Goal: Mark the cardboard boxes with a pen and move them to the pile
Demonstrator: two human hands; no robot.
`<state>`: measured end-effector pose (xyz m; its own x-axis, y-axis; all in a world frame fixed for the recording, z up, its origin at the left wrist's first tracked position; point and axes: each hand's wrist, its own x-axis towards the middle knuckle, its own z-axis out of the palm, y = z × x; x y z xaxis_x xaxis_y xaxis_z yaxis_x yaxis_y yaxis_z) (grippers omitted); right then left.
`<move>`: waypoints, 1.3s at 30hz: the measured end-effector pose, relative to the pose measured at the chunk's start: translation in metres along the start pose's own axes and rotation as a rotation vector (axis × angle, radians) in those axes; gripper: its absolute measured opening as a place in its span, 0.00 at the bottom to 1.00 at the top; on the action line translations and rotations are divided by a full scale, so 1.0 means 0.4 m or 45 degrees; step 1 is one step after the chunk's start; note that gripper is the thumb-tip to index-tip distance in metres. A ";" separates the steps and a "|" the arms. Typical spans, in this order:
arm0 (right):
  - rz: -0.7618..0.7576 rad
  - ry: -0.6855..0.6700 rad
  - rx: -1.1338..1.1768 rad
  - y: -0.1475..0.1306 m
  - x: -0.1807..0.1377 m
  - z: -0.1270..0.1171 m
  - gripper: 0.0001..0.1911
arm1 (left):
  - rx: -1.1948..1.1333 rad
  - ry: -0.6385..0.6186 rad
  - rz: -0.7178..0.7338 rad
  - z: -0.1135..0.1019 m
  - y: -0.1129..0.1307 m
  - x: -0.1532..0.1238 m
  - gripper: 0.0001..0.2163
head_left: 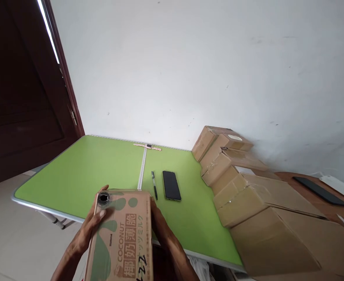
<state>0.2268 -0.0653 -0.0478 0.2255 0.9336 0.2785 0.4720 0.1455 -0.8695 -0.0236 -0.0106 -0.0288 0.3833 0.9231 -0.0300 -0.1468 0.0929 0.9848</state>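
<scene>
Between my two hands is a brown cardboard box (121,234), held at the near edge of the green table. Green shapes, the word COCONUT, other printed characters and handwritten marks cover its face, and a dark round hole shows at its upper left corner. My left hand (93,220) grips the box's left side, thumb lying over the face near the hole. Along the right side, my right hand (159,222) holds the box, its fingers mostly hidden. Just beyond lie a pen (154,185) and a black smartphone (171,185).
The green folding table (101,164) stands against a white wall. A watch with a patterned strap (149,146) lies at its back edge. Several cardboard boxes (239,199) line the right side. Farther right, a dark flat device (320,190) rests on a brown surface. A dark door (22,78) is at left.
</scene>
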 end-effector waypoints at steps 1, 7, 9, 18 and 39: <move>0.055 -0.099 -0.088 0.011 0.018 -0.018 0.38 | -0.021 -0.016 -0.030 0.005 0.004 0.008 0.41; 0.212 -0.101 -0.518 0.096 0.172 -0.097 0.10 | 0.032 -0.131 -0.113 0.043 0.031 0.043 0.37; 0.227 -0.143 -0.592 0.110 0.223 -0.083 0.06 | 0.042 -0.182 -0.130 0.058 0.040 0.050 0.36; 0.173 -0.075 -0.342 0.048 0.269 -0.157 0.25 | -0.095 -0.297 -0.077 0.080 0.071 0.040 0.35; -0.123 0.105 -0.940 -0.237 0.065 -0.022 0.13 | 0.224 -0.124 -0.003 0.145 0.057 0.034 0.28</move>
<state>0.1954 -0.0576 0.0455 0.2034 0.8959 0.3949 0.9356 -0.0589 -0.3482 0.0312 -0.0175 0.0030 0.4709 0.8819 -0.0238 0.0122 0.0204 0.9997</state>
